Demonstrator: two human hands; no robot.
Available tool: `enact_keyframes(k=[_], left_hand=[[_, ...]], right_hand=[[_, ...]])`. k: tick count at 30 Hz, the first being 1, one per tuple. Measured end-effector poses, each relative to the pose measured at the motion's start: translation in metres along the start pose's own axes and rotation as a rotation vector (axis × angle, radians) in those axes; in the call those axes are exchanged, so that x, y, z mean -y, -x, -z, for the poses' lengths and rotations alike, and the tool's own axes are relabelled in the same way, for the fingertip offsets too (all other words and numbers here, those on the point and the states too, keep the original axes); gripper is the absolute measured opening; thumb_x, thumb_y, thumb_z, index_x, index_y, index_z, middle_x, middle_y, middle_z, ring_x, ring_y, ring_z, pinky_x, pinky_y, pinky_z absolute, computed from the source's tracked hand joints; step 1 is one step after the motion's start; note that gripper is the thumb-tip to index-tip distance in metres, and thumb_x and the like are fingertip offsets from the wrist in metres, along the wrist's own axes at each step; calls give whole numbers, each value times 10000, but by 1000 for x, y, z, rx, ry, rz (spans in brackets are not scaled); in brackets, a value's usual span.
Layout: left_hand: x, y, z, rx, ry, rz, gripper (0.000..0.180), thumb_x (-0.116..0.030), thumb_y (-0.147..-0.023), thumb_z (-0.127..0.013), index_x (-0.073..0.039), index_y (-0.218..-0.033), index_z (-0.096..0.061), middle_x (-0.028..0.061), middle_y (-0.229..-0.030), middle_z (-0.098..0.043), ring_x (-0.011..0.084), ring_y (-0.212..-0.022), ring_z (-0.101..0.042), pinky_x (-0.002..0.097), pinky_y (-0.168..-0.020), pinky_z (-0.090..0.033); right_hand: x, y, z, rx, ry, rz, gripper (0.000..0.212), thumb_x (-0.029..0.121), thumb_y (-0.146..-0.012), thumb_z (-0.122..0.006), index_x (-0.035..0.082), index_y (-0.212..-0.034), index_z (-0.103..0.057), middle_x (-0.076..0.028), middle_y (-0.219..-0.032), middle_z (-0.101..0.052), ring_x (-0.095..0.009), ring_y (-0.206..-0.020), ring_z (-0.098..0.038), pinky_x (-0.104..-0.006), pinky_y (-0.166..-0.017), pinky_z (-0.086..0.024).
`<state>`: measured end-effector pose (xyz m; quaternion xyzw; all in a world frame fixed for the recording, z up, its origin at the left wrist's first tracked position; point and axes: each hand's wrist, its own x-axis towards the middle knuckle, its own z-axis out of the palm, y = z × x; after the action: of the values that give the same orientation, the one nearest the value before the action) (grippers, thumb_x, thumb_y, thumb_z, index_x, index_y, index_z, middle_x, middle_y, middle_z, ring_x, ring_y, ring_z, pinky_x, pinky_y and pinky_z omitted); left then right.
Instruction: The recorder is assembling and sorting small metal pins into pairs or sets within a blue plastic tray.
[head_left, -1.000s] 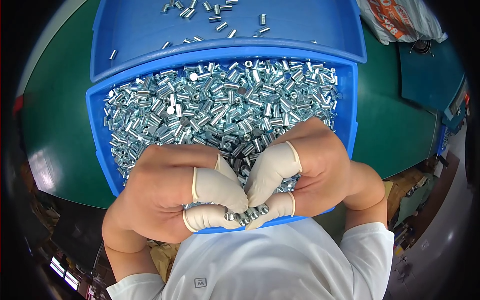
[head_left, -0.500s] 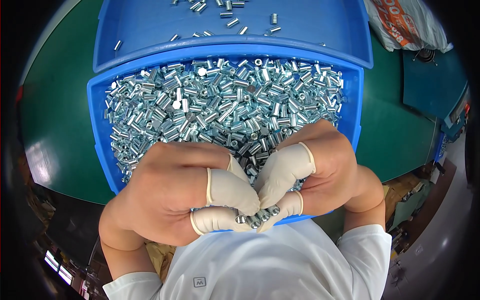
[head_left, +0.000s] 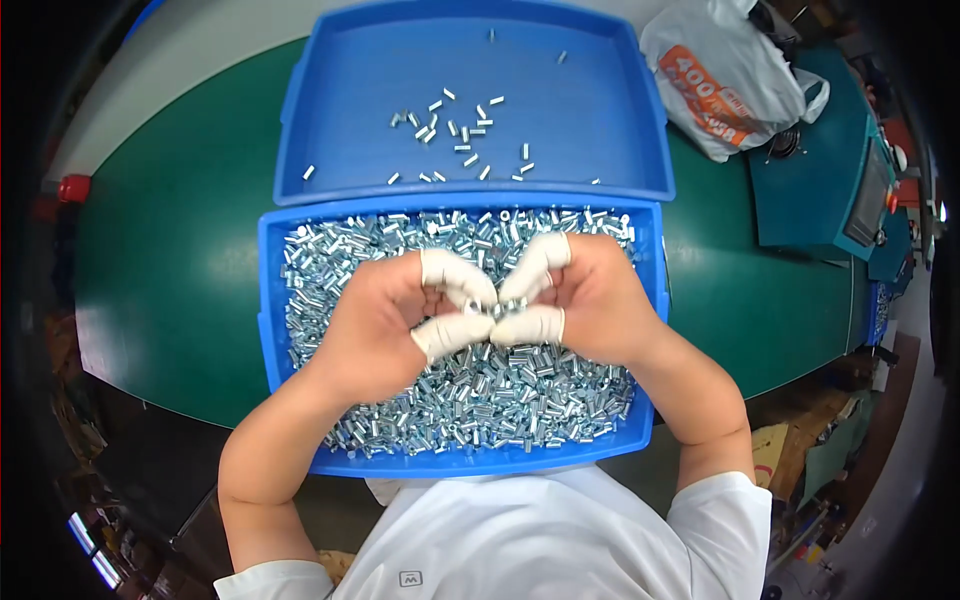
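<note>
Above the near blue bin (head_left: 480, 463), my left hand (head_left: 375, 325) and my right hand (head_left: 605, 305) meet fingertip to fingertip. Cream finger cots cover the thumbs and forefingers. Pinched between both hands is a short row of small silver standoffs (head_left: 510, 307), partly hidden by the fingers. Many more loose metal standoffs (head_left: 500, 390), short cylinders, some with hex heads, fill the bin beneath. Beyond it lies a blue tray (head_left: 580, 110) with several scattered standoffs (head_left: 464, 133) on its bottom.
Both containers rest on a green table (head_left: 180, 280). At the back right a white plastic bag with orange print (head_left: 700, 85) leans by a teal machine (head_left: 810, 190). A red knob (head_left: 74, 188) sits at the table's far left edge.
Both hands have moved away from my body, from the bin's near edge to over its middle, still pinching the standoffs. The view has shifted, showing more of the far tray.
</note>
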<state>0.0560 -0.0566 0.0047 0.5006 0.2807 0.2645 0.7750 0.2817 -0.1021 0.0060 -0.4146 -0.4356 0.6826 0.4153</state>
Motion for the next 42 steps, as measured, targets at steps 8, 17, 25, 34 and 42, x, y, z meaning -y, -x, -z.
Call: enact_keyframes(k=[8,17,25,34,42], left_hand=[[-2,-70,45,-423,-708,-255,452,-55,-943,-700,17,-1371,-572,21,-905,-696,89,-774,-625,261,-703,-521],[-8,-13,-9,-130,-543,-261,381,-27,-951,-695,-27,-1326,-634,16,-1045,-697,77,-878,-618,257,-786,-525],[6,13,-28,54,-386,-420,289,64,-884,-711,-47,-1149,-742,83,-1115,-634,184,-1031,-635,304,-884,-525],[20,18,-26,-32,-76,-322,178,59,-919,-675,-3,-1086,-687,122,-1124,-698,191,-1021,-668,334,-923,-541],[14,18,-9,-38,-60,-249,202,53,-937,-669,3,-1130,-695,111,-1089,-744,151,-988,-693,302,-881,-557]], right_hand=[[12,-66,41,-439,587,107,177,76,-883,-800,-31,-969,-688,-75,-803,-732,-120,-731,-702,-253,-669,-558],[18,-10,7,-121,106,115,139,26,-913,-756,-27,-1031,-706,-113,-877,-745,-151,-799,-734,-272,-695,-601],[-1,22,1,175,-104,-98,190,50,-876,-783,-25,-1031,-700,-110,-882,-753,-166,-735,-742,-267,-671,-608],[24,68,26,-331,1041,297,237,54,-884,-754,-17,-1108,-725,-128,-943,-763,-189,-814,-733,-315,-726,-579],[3,74,106,-778,1349,-174,180,142,-812,-728,12,-934,-749,-197,-837,-740,-381,-795,-720,-480,-750,-569]])
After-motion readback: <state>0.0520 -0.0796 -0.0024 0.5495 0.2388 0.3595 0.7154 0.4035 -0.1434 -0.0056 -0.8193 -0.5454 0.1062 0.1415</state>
